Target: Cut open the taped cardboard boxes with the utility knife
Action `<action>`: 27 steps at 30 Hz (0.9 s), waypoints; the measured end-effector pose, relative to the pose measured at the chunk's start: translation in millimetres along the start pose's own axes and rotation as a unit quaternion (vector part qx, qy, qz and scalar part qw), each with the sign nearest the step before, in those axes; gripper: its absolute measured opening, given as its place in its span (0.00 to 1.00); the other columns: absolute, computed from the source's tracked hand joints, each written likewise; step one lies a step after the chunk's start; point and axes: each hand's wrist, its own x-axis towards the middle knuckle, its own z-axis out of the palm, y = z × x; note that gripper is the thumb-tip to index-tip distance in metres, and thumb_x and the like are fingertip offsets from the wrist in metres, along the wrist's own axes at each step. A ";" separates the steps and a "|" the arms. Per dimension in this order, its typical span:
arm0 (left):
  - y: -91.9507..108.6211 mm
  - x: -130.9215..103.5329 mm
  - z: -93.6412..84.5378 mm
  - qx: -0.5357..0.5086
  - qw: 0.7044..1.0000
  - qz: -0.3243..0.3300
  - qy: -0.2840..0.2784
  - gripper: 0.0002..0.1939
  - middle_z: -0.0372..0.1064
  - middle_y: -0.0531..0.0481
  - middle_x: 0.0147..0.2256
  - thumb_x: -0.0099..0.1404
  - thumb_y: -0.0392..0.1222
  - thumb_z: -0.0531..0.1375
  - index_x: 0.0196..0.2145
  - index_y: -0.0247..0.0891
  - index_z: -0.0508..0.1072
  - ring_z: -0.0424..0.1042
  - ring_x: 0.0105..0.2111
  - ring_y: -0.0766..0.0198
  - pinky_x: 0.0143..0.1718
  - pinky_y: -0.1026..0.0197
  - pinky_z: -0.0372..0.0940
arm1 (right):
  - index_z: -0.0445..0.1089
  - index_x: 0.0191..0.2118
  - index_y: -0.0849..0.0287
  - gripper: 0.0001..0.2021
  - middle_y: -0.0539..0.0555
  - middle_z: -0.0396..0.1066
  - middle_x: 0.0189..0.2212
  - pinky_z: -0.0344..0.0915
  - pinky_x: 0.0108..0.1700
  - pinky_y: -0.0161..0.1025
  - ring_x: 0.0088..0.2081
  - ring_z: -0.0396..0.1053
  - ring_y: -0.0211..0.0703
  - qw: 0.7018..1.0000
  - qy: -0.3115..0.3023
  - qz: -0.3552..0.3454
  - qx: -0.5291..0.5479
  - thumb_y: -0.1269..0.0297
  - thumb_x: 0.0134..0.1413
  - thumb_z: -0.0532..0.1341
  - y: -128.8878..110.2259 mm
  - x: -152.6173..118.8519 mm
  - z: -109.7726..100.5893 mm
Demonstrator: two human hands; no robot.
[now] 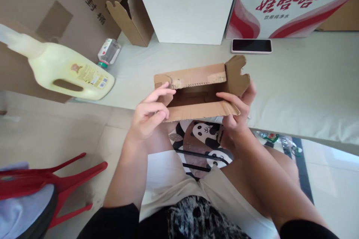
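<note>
In the middle of the head view a small brown cardboard box (196, 113) lies with its opening facing me and its flaps spread out. My left hand (150, 114) holds its left end, thumb and fingers closed on the near edge and the small left flap. Around the right end my right hand (238, 108) is closed, its index finger reaching over the near flap into the opening. A notched end flap (237, 74) sticks up above that hand. The box's inside is dark, and I see nothing in it.
A yellow detergent bottle (66, 69) and a small clear bottle (109, 52) lie at the left. Behind stand another cardboard box (134, 18), a white box (187, 7) and a red-and-white carton (286, 11). A phone (251, 46) lies before the carton. A red stool (64, 183) stands lower left.
</note>
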 end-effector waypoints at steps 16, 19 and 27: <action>6.3 131.8 -17.5 0.011 0.974 -0.221 -0.046 0.11 0.72 0.49 0.45 0.51 0.25 0.68 0.29 0.36 0.76 0.65 0.65 0.42 0.72 0.32 0.40 | 0.75 0.37 0.56 0.20 0.61 0.62 0.50 0.69 0.57 0.60 0.54 0.68 0.58 1.000 -0.021 0.003 -0.001 0.49 0.64 0.52 4.1 0.1 1.6; -0.8 136.5 -14.0 -0.042 0.964 -0.261 -0.006 0.14 0.71 0.53 0.38 0.50 0.21 0.66 0.30 0.37 0.75 0.73 0.58 0.44 0.70 0.36 0.52 | 0.74 0.35 0.56 0.18 0.60 0.62 0.49 0.70 0.55 0.58 0.53 0.68 0.57 1.000 -0.013 -0.004 0.022 0.50 0.64 0.53 1.6 2.2 0.3; 24.2 127.3 -32.6 0.134 0.961 -0.242 -0.021 0.12 0.72 0.53 0.31 0.53 0.23 0.71 0.29 0.36 0.76 0.72 0.50 0.54 0.66 0.52 0.58 | 0.69 0.31 0.56 0.09 0.59 0.64 0.47 0.68 0.53 0.56 0.48 0.68 0.52 0.995 -0.013 0.089 0.032 0.61 0.61 0.58 -3.0 7.8 -1.7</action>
